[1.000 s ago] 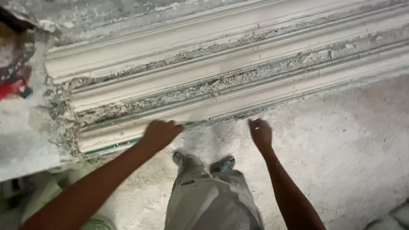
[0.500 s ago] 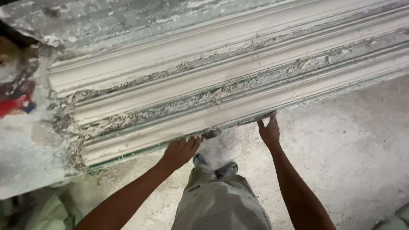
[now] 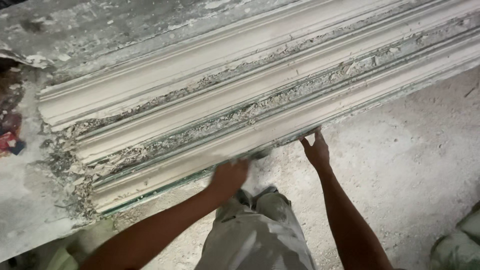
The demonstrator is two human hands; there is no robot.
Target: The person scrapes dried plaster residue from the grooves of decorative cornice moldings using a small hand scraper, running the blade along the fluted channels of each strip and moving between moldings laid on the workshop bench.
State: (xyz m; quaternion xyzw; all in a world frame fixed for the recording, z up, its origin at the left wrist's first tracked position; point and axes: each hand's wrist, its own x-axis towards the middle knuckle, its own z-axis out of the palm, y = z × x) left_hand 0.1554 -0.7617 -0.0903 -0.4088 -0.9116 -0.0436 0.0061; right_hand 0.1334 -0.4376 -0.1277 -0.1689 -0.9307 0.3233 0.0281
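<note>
A long white plaster moulding [image 3: 240,107] with several ridges lies slantwise across a grey worktop [image 3: 30,210]; crumbled plaster fills its grooves. My right hand [image 3: 316,150] is at its near lower edge, fingers hooked up under the rim. My left hand [image 3: 230,175] is blurred with motion, against the same edge, further left. Whether it grips the rim I cannot tell.
Dusty concrete floor [image 3: 410,150] lies below the worktop. My grey trousers [image 3: 255,235] and a shoe [image 3: 270,190] stand close to the edge. A red scrap [image 3: 9,140] lies at the far left. A pale green sack [image 3: 460,245] sits at the bottom right.
Both hands have come up from below to the moulding's near edge. My left hand has slid right along it. The view has shifted to the left end of the moulding.
</note>
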